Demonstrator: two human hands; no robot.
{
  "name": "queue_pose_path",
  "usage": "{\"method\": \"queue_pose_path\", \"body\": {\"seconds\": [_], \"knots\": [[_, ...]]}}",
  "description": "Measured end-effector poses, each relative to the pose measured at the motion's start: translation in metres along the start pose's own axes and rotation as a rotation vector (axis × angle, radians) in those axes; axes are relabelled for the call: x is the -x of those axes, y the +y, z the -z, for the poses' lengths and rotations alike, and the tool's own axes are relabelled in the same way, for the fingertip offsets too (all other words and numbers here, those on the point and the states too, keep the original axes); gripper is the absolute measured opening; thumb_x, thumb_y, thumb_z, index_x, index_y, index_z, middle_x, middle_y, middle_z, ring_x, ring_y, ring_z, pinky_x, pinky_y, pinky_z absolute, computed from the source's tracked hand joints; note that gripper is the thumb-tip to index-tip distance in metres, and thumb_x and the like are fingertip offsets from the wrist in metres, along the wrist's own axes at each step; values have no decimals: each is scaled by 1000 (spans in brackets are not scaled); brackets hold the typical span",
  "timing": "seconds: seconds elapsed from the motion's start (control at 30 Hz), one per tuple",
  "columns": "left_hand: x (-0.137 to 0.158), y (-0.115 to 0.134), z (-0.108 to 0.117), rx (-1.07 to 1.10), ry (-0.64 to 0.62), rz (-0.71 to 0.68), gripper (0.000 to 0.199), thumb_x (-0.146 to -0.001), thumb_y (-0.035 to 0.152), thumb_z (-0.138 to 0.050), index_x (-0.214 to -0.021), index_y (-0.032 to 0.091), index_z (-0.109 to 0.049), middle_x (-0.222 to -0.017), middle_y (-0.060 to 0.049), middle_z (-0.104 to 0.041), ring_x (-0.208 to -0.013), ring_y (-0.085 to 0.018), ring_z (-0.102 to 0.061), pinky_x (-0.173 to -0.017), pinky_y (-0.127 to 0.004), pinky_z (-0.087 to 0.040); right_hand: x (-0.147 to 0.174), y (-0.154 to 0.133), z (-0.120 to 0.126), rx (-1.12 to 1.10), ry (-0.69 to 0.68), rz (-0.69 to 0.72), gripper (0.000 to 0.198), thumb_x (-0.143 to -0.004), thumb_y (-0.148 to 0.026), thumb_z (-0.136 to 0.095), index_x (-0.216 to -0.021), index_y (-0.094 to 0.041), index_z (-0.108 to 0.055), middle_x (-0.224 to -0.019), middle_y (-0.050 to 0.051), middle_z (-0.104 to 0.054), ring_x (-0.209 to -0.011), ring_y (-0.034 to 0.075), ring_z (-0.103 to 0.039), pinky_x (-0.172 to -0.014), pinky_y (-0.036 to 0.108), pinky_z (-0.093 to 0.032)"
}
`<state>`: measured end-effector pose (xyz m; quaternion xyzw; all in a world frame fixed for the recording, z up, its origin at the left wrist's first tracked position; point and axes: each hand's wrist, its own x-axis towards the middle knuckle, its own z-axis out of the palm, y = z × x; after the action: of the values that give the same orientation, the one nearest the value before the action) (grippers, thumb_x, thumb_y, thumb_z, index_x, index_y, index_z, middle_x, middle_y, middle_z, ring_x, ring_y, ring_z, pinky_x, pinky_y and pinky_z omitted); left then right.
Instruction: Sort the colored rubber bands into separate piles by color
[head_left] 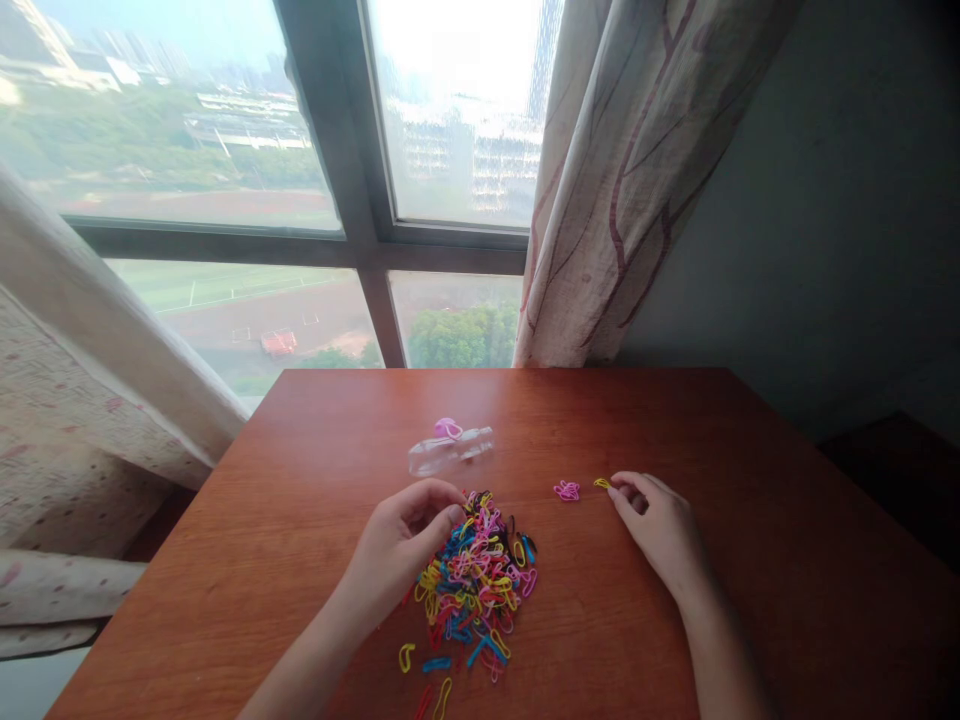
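Observation:
A heap of small rubber bands (480, 570) in pink, yellow, blue, red and black lies on the wooden table. At its upper left edge is my left hand (409, 530), thumb and forefinger drawn together in a pinch over the bands; whatever they hold, if anything, cannot be made out. Off to the right, my right hand (656, 515) has its fingertips closed on a yellow rubber band (601, 483), low over the tabletop. Just left of that band sits a small group of pink rubber bands (567, 491).
Behind the heap lies a clear plastic bag or wrapper (450, 455) with a pink item (448, 428) on it. Several stray bands, among them a blue one (436, 664), lie near the front of the table (300, 480). A window and curtains (600, 180) stand beyond.

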<state>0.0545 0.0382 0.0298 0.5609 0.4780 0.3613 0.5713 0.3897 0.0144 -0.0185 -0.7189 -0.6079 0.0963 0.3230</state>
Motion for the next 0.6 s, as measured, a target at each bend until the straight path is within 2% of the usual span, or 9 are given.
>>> {"method": "queue_pose_path", "body": {"seconds": [0.1, 0.2, 0.3, 0.47, 0.6], "knots": [[0, 0, 1, -13, 0, -8, 22, -84, 37, -68, -89, 15, -69, -80, -4, -66, -73, -16, -58, -64, -24, -44, 1, -11, -2, -53, 8, 27, 22, -87, -33, -56, -100, -18, -67, -89, 7, -66, -63, 17, -60, -60, 29, -52], [1, 1, 1, -18, -5, -5, 23, -84, 38, -67, -90, 15, -69, -80, -5, -66, -72, -17, -59, -62, -24, -44, 1, -31, -9, -111, -119, 106, 27, -87, -28, -56, -111, -18, -65, -103, 8, -63, -62, 14, -60, -58, 26, -52], [1, 0, 1, -13, 2, -7, 24, -84, 39, -67, -89, 15, -69, -80, -5, -66, -72, -17, -59, -63, -24, -45, -1, -46, -19, -47, -234, 166, 33, -83, -20, -60, -115, -19, -65, -108, 8, -61, -62, 12, -60, -63, 26, -53], [1, -1, 2, 6, 4, -5, 24, -84, 39, -68, -91, 16, -69, -81, -5, -67, -73, -17, -59, -64, -24, -46, -10, -54, -29, 187, -267, 203, 18, -83, -11, -58, -91, -21, -70, -89, 3, -62, -70, 15, -62, -65, 25, -46], [1, 1, 2, 9, -8, 3, 24, -84, 39, -68, -90, 15, -69, -81, -5, -68, -73, -17, -60, -63, -24, -46, -17, -54, -30, 237, -266, 226, 20, -81, -5, -57, -80, -21, -69, -81, 2, -63, -70, 15, -61, -63, 24, -41]]}}
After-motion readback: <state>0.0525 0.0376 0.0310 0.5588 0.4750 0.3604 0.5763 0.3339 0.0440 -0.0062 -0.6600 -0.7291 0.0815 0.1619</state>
